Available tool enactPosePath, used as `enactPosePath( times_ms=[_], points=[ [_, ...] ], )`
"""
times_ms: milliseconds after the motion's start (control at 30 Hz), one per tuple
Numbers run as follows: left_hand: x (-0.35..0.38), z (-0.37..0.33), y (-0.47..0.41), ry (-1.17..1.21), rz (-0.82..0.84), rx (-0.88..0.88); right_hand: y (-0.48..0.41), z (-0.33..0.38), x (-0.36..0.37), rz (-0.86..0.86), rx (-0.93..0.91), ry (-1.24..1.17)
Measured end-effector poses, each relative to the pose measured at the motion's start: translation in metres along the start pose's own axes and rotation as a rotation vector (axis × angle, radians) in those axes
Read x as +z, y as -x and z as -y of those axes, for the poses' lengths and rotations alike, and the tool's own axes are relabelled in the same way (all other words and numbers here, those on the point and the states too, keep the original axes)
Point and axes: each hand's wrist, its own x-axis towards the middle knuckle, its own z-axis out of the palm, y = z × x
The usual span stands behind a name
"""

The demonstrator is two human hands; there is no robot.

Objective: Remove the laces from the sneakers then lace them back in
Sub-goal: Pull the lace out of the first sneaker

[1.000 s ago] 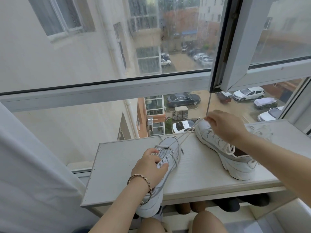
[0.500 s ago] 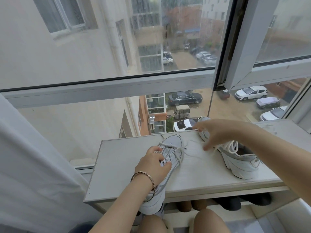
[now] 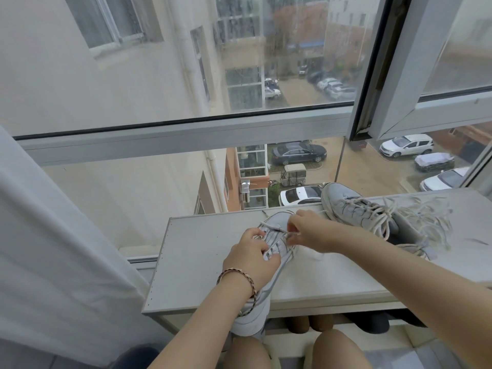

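Moved over the last second: right hand (image 3: 311, 233), off the toe of the far sneaker (image 3: 354, 206) and back across to the near sneaker (image 3: 278, 219). Left hand (image 3: 250, 254) unchanged, same place on the near sneaker.

Largest first. Behind everything, window frame (image 3: 186, 134), sash ajar at upper right, car park far below. At left, pale curtain (image 3: 53, 249). In front of the glass, flat shelf top (image 3: 202, 262) carrying both sneakers; dark shoes (image 3: 372, 322) stowed underneath.

Far sneaker: back right of the shelf top, toe towards the glass, fully laced, loose laces (image 3: 386, 217) spread over the collar. Untouched.

Near sneaker: centre of the shelf top, toe away, heel hanging over the front edge towards the knees. Pinned by the left hand, fingers curled round the upper at the eyelets. Right hand just above the forefoot, fingertips closed in a pinch on the lace (image 3: 267, 224); blurred, so exact eyelet not readable.

Braided bracelet (image 3: 239, 275) on the left wrist.

Judgement: long pull-out stroke finished, fresh hold taken for the next crossing. Unlacing of the near sneaker partly done, several rows left; far sneaker not started; relacing all ahead
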Motion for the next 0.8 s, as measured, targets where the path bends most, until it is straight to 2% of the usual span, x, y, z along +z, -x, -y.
enactPosePath(
  times_ms=[133,300,467,533,600,633,700,767,800],
  points=[
    [0.001,0.002,0.000,-0.008,-0.006,-0.007,0.002,-0.008,0.007,-0.017,-0.046,-0.040],
    [0.002,0.001,0.001,-0.018,-0.012,-0.006,0.013,-0.008,0.001,-0.162,-0.018,-0.675],
    [0.003,0.001,0.002,-0.026,-0.017,-0.020,0.010,-0.003,0.001,-0.130,0.073,-0.897],
    [0.004,0.001,0.005,-0.026,-0.023,-0.018,0.009,-0.004,-0.001,-0.157,0.107,-1.096],
    [0.006,0.002,0.007,-0.024,-0.039,-0.017,0.010,-0.003,-0.004,-0.095,0.166,-1.272],
    [0.007,0.002,0.008,-0.020,-0.046,-0.021,0.011,-0.003,-0.006,-0.052,0.192,-1.254],
    [0.007,0.004,0.008,-0.002,-0.055,-0.039,0.017,-0.003,-0.010,-0.016,0.222,-0.964],
    [0.008,0.004,0.008,0.013,-0.065,-0.065,0.025,-0.002,-0.015,-0.107,0.190,-0.661],
    [0.008,0.004,0.008,0.013,-0.073,-0.071,0.029,-0.002,-0.017,-0.197,0.176,-0.628]
  ],
)
